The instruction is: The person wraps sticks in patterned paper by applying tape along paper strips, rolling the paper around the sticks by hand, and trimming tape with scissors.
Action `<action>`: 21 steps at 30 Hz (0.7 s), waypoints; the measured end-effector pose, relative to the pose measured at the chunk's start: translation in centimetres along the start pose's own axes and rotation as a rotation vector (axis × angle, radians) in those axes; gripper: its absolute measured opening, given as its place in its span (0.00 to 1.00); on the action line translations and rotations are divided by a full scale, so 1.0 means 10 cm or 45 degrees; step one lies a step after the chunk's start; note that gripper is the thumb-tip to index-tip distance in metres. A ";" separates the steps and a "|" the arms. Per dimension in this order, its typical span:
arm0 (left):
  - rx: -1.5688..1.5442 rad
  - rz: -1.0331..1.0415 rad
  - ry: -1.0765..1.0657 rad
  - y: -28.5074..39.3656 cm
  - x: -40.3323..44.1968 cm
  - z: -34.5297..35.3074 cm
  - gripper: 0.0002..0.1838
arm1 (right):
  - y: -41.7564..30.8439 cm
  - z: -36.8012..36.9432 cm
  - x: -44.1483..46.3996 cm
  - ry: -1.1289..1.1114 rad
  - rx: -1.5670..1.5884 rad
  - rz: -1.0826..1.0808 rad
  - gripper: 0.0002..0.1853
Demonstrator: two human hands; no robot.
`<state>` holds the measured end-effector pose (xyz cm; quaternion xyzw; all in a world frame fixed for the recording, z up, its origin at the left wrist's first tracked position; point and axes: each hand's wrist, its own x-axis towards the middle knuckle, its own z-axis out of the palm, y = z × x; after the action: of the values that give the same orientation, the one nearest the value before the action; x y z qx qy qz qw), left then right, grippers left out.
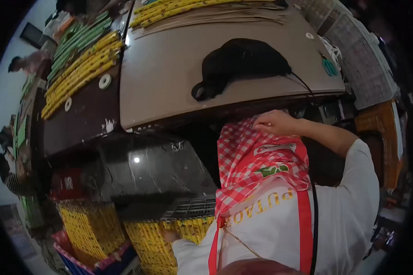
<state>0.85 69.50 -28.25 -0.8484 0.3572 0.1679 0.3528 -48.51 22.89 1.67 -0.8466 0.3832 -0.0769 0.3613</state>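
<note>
My right hand is in front of me, over the lower part of a red-and-white checked apron, close to the table's near edge. Its fingers are curled in, and what they hold, if anything, is hidden. Down on the left, my left hand touches a stack of yellow patterned rolls; its fingers are mostly out of sight. On the table ahead lies a black cloth bag with a thin cord trailing off the edge.
Yellow rolls, green rolls and tape rings lie on the dark table at left. Teal-handled scissors lie at the table's right. A blue crate holds more yellow rolls. Other people sit at far left.
</note>
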 end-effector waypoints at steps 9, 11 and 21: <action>-0.678 -0.495 0.410 -0.10 0.04 -1.36 0.18 | 0.26 -0.18 0.12 0.135 -0.106 -0.496 0.08; -0.650 -0.429 0.627 -0.15 0.31 -2.26 0.18 | 0.37 -0.16 0.13 0.164 -0.049 -0.527 0.08; -0.338 -0.065 1.589 -0.29 -0.39 -4.80 0.20 | 0.45 -0.06 0.31 0.715 0.108 -0.625 0.07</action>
<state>1.84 38.28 8.57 -0.8314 0.4512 -0.3233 -0.0258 -49.29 18.39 -1.33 -0.8435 0.2494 -0.4061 0.2477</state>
